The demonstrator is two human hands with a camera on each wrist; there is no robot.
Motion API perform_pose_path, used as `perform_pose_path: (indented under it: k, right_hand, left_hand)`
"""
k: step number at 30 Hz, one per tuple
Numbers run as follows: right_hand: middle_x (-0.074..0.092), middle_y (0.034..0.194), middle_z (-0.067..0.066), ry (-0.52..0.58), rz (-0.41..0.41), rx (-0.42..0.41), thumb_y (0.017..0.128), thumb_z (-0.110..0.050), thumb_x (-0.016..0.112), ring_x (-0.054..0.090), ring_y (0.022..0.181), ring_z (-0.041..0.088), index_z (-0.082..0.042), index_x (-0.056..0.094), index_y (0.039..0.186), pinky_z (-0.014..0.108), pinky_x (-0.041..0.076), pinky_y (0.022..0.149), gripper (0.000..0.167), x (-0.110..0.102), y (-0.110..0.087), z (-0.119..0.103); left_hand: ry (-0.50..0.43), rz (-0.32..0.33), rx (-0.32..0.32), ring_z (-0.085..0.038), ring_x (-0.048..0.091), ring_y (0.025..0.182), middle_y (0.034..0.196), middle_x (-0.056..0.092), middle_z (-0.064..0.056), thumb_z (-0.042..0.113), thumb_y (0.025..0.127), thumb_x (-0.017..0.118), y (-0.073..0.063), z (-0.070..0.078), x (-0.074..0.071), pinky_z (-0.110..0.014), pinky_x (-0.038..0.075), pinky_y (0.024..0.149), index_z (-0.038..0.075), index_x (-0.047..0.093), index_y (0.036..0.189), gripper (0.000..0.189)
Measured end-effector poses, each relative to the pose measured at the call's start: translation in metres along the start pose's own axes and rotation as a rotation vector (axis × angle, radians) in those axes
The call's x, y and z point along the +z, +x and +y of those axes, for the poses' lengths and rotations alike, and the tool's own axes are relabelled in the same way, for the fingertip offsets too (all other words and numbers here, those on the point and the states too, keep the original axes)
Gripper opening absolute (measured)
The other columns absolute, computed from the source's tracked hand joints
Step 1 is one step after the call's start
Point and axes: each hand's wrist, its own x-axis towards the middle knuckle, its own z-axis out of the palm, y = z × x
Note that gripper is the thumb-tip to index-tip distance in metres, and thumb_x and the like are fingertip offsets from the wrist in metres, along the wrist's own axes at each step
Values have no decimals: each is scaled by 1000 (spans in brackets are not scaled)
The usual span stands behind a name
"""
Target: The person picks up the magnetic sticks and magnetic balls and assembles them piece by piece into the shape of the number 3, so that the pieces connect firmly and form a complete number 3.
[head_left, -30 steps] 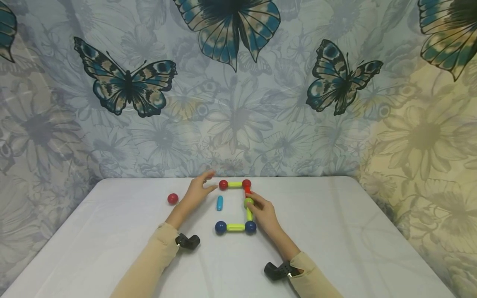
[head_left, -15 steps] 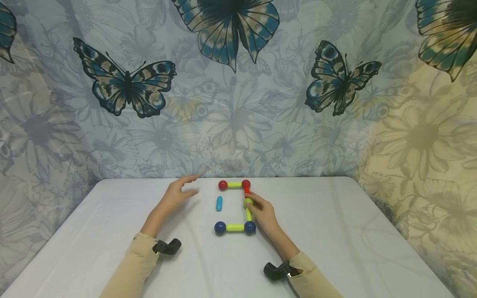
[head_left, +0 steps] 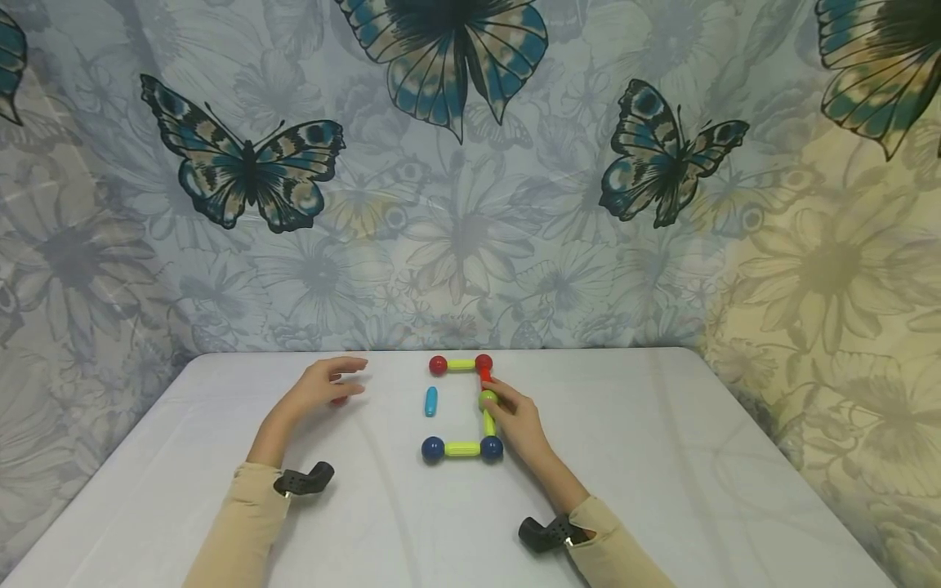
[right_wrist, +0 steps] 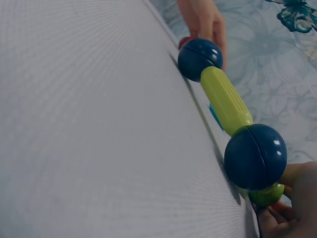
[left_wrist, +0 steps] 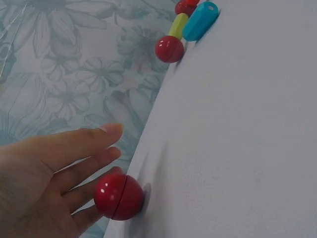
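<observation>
My left hand (head_left: 316, 388) hovers with extended, parted fingers over a loose red ball (left_wrist: 119, 197), mostly hidden beneath it in the head view. Whether the fingers touch the ball I cannot tell. My right hand (head_left: 524, 423) holds a green ball (head_left: 488, 399) between thumb and fingers. That ball joins a red rod (head_left: 485, 376) and a yellow-green rod (head_left: 488, 423) on the right side of a linked ball-and-rod shape. Two red balls with a yellow-green rod (head_left: 461, 365) form its far side. Along the near side, another such rod (head_left: 461, 449) links two dark blue balls (head_left: 433, 450).
A loose light blue rod (head_left: 430, 402) lies at the shape's left side, apart from the balls. White cloth covers the table (head_left: 662, 457). Behind its far edge hangs a butterfly-patterned cloth (head_left: 470, 245).
My left hand has moved left, away from the far red ball at the shape's corner, and come over the loose red ball. The right hand stays on the green ball.
</observation>
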Motion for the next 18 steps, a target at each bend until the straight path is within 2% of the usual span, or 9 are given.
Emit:
perform_pose_path:
  k: [4,7,9,12,15,18]
  right_hand:
    - [48,146,23,8,2,-2,94,-4,61,43,138,37,6,59,128,43,40,111,36,0,0,0]
    - [48,146,23,12,3,3,94,-4,61,43,138,37,6,59,128,43,40,111,35,1,0,0]
    - [49,145,23,10,6,5,94,-4,61,44,138,37,6,60,128,42,40,111,35,1,0,-1]
    - [49,145,22,4,8,3,94,-4,61,44,138,37,6,60,128,42,40,110,35,0,0,-1]
    - [49,145,23,6,4,1,94,-4,61,44,138,37,6,59,128,42,40,110,36,0,0,0]
    - [48,145,22,5,0,0,94,-5,62,43,138,37,6,59,128,42,40,110,36,0,2,2]
  left_hand:
    - [-85,-35,-21,-40,60,119,136,57,-23,14,88,72,-4,-7,-5,-42,56,91,-2,54,135,53]
    - [-125,-62,-37,-42,61,117,138,55,-26,13,87,73,-7,-11,-9,-33,59,81,-4,52,135,55]
    - [-115,-69,-30,-43,59,121,137,55,-26,13,87,73,-8,-13,-12,-34,58,86,-4,52,135,55]
    - [-80,-58,-17,-45,55,124,137,56,-26,15,88,72,-9,-14,-14,-45,53,97,-3,53,135,54]
    - [-46,-21,-5,-44,53,126,136,57,-25,16,88,71,-8,-13,-14,-52,45,105,-2,55,134,52]
    - [-33,23,3,-43,51,128,136,57,-23,16,89,71,-6,-12,-12,-53,41,110,-1,55,134,51]
